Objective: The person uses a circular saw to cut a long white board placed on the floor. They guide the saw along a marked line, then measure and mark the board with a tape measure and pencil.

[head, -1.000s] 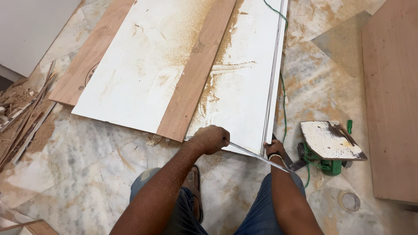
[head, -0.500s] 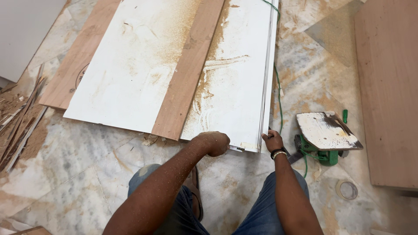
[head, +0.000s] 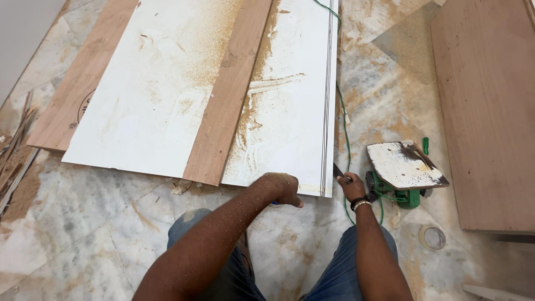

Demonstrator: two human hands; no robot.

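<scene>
White panel (head: 167, 100): lies flat on the floor, its near edge touching the left grip and its near right corner just beside the right grip; dusted with sawdust.
Left hand (head: 278, 187): grip closed as a fist on the panel's near edge; something blue shows under the fingers, kind cannot be told.
Right hand (head: 352, 187): grip closed on a dark, narrow tool (head: 339, 170), its tip at the panel's right edge; beaded bracelet at the wrist.
Wooden strip (head: 228, 95): rests lengthwise on the panel, its near end just left of the left grip.
Power saw (head: 404, 173): green body, base plate up, just right of the right grip.
Green cord (head: 341, 120): runs along the panel's right edge, beyond the right grip.
Tape roll (head: 432, 237): on the floor (head: 72, 223), right of the right forearm.
Plywood sheet (head: 485, 111): far right, well apart from both grips.
</scene>
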